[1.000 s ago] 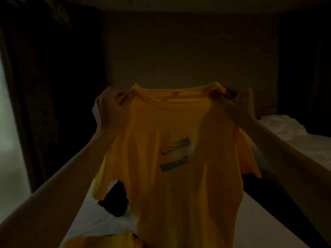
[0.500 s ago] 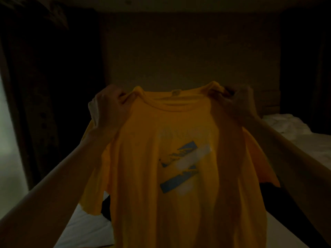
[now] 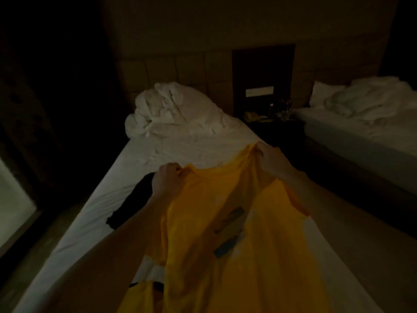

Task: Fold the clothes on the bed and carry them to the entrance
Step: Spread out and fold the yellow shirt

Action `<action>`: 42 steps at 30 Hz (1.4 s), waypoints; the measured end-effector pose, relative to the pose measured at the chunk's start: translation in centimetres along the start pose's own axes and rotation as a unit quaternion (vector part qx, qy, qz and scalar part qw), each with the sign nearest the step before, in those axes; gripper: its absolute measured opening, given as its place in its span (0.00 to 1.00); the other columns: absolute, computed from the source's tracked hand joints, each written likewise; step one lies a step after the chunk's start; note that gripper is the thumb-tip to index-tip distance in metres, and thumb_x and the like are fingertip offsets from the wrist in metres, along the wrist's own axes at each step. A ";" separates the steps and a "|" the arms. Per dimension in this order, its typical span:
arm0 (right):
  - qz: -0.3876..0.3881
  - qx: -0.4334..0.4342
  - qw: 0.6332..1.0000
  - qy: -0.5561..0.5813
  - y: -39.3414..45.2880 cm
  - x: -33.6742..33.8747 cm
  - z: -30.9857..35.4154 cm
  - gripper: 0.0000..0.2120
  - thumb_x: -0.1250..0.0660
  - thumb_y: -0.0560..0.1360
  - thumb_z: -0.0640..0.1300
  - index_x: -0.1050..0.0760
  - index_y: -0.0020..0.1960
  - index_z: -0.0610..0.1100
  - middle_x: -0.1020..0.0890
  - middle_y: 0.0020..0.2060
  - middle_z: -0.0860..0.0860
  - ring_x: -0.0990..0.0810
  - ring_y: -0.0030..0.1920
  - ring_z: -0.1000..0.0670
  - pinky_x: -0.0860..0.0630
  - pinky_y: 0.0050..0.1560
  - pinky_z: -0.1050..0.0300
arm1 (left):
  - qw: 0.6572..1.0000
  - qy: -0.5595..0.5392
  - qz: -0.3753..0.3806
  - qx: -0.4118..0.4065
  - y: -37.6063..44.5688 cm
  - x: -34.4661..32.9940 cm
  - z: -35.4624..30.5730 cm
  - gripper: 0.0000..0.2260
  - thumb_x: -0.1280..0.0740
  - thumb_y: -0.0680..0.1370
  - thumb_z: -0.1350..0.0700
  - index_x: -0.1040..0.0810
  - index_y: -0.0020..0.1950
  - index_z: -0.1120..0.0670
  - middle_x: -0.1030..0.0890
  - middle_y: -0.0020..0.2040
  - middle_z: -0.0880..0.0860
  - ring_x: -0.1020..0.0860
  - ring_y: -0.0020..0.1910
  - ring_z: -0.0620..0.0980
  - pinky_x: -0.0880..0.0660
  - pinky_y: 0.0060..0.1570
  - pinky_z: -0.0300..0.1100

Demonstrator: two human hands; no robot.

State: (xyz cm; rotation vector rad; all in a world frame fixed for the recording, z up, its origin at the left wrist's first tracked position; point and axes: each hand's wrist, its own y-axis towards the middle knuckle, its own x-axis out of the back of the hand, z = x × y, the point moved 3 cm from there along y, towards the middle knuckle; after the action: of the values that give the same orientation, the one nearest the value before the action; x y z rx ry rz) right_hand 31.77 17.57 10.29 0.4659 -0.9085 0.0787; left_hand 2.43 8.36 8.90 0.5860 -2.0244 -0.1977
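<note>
Over the white-sheeted bed [image 3: 180, 147], the left hand [image 3: 165, 180] and right hand [image 3: 269, 158] each clench a shoulder of the yellow cotton T-shirt [image 3: 225, 245], which hangs toward the sheet. Beside its left edge lies what seems a black garment [image 3: 133, 206]; crumpled white bedding [image 3: 171, 109] sits at the bed's head.

Your left hand [image 3: 168, 180] and right hand [image 3: 272, 158] each pinch a shoulder of the yellow shirt [image 3: 225, 233] over the white bed [image 3: 180, 145]. A black garment [image 3: 130, 206] lies beside your left arm.
</note>
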 end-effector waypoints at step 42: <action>0.052 -0.377 0.914 0.139 -6.0 -13.0 -20.3 0.19 0.29 0.73 0.49 0.21 0.60 0.39 0.20 0.60 0.38 0.22 0.59 0.39 0.25 0.56 0.52 | 0.940 -0.186 0.023 0.287 -8.8 -14.1 17.9 0.02 0.37 0.81 0.59 0.27 0.52 0.56 0.27 0.39 0.51 0.26 0.38 0.51 0.30 0.36 0.42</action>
State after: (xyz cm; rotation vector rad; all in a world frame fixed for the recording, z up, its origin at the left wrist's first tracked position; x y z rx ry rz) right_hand 40.35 22.37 -12.56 -0.3115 -0.6167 -0.1089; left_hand -4.42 5.73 -14.43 0.9127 -2.4734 0.3535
